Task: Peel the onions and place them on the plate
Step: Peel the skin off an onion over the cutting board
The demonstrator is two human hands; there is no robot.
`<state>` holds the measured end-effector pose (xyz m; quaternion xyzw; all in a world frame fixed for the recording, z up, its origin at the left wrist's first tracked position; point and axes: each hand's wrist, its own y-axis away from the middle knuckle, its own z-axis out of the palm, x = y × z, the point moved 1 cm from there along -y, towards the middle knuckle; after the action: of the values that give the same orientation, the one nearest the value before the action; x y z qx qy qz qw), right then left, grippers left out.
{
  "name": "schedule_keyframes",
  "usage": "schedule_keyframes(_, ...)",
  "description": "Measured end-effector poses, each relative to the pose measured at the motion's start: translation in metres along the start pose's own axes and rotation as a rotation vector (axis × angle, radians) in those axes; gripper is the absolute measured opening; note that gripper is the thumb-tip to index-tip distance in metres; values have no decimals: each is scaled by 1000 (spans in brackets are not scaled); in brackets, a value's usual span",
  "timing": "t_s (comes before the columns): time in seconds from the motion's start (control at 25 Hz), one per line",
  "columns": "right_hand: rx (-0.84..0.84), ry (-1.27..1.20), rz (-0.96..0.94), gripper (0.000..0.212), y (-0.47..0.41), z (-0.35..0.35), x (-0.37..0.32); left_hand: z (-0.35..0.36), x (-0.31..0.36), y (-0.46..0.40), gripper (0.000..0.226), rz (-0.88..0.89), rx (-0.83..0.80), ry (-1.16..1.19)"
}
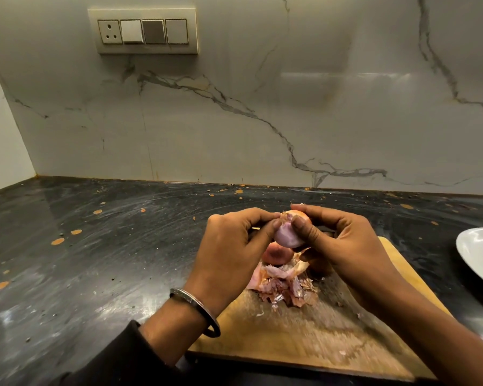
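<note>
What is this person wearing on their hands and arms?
Both hands are bare, no gloves. The left hand has a dull metal bangle at the wrist and a dark sleeve behind it. The right hand shows no jewellery, forearm uncovered.

Both hands are being held up close together in front of the body, fingertips nearly meeting. The left hand (232, 246) is reaching in from the lower left, wrist bent, its thumb and forefinger curling together in a pinch at the onion (289, 232) top. The right hand (343, 243) is coming in from the lower right, its fingers curving over and its thumb pressing the front, cradling that onion between them.
</note>
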<state>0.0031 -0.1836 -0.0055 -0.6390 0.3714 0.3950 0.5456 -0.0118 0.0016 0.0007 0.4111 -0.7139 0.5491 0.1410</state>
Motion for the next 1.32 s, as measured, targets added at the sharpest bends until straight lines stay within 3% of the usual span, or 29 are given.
schedule_keyframes(0.56, -4, -67, 35, 44, 1, 4, 1, -1, -3, -1, 13, -22, 78, -16)
schedule_keyframes(1.2, -38, -162, 104, 41, 4, 9, -6, 0, -8, -1, 20, -212, -58, 178)
schedule_keyframes(1.32, -51, -190, 129, 39, 4, 10, -6, -1, -6, -2, 19, -201, -25, 134)
